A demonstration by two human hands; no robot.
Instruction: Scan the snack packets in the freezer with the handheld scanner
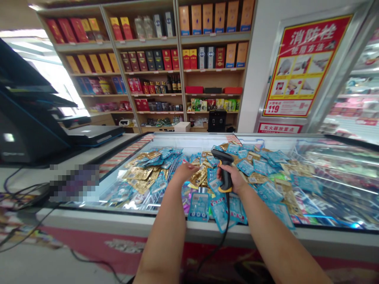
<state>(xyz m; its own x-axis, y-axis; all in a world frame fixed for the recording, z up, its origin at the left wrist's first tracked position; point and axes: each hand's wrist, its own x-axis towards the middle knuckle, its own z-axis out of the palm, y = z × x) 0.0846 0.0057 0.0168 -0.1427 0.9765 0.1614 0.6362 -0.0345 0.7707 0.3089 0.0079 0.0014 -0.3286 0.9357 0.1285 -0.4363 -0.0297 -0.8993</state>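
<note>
My right hand point(233, 178) is closed round the grip of a black barcode scanner point(224, 163) with an orange band, its cable hanging down toward me. The scanner head points left, over the packets. My left hand point(186, 172) pinches a gold foil packet point(199, 176) just left of the scanner. Both hands hover above a glass-topped chest freezer point(166, 215) covered with several blue packets point(260, 167) and gold packets point(139, 173).
A black checkout terminal point(26, 122) stands on the counter at left, with cables trailing below it. Shelves of boxed goods and bottles point(166, 59) fill the back wall. A red fire-hydrant notice point(304, 67) and a refrigerated display point(355, 98) are at right.
</note>
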